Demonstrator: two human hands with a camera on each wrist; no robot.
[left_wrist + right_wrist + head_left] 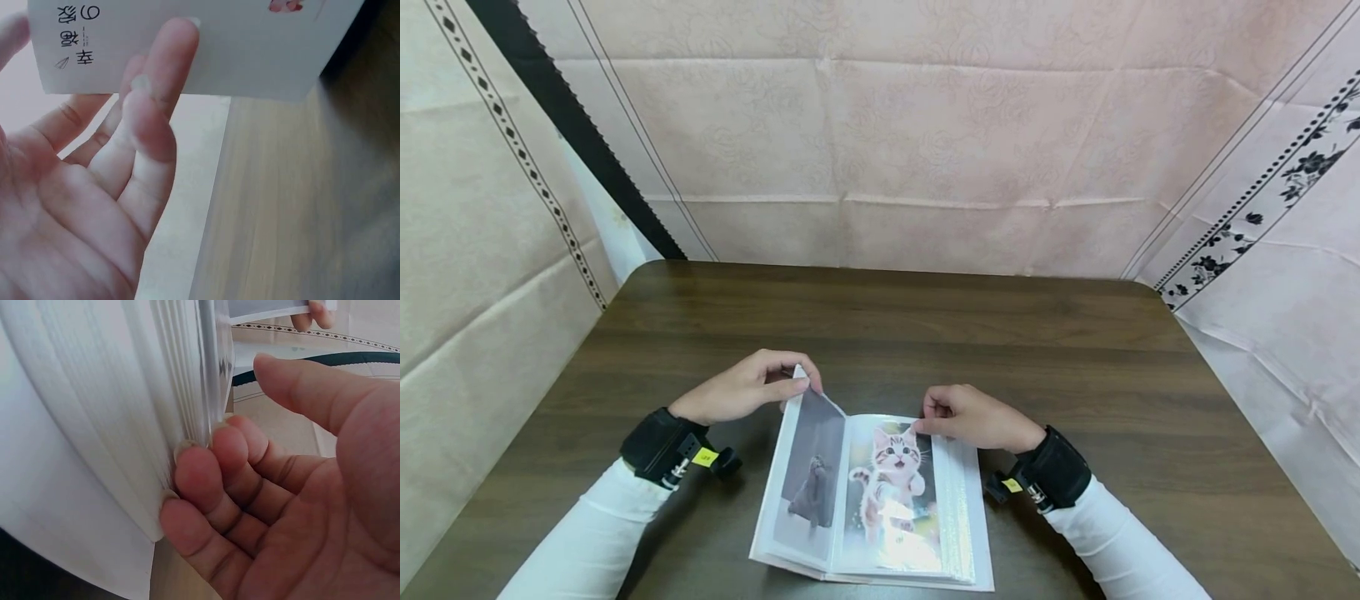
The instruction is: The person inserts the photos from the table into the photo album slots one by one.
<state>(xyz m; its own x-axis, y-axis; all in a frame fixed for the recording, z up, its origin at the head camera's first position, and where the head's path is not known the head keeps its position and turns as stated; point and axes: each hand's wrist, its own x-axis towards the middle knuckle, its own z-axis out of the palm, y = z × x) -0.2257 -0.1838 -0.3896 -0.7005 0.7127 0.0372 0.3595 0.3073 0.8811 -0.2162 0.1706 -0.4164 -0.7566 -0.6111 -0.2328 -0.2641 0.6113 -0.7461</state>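
Note:
An open photo album (842, 500) lies on the wooden table, its left side raised. A grey-toned picture (812, 492) fills the left page, and a kitten photo (893, 475) is on the right. My left hand (752, 387) pinches the top corner of the raised side. The left wrist view shows that side's white cover (250, 56) with printed characters, fingers against it. At the top right of the kitten page is my right hand (977, 417). Its curled fingertips (199, 478) touch the edges of the stacked sleeves (144, 412), while the thumb stands apart from them in the right wrist view.
The brown wooden table (880, 317) extends behind the album and to both sides. Pale patterned cloth (925, 133) hangs behind it and at the sides. A black strip (580, 125) runs diagonally at upper left. Both wrists wear black camera straps (662, 446).

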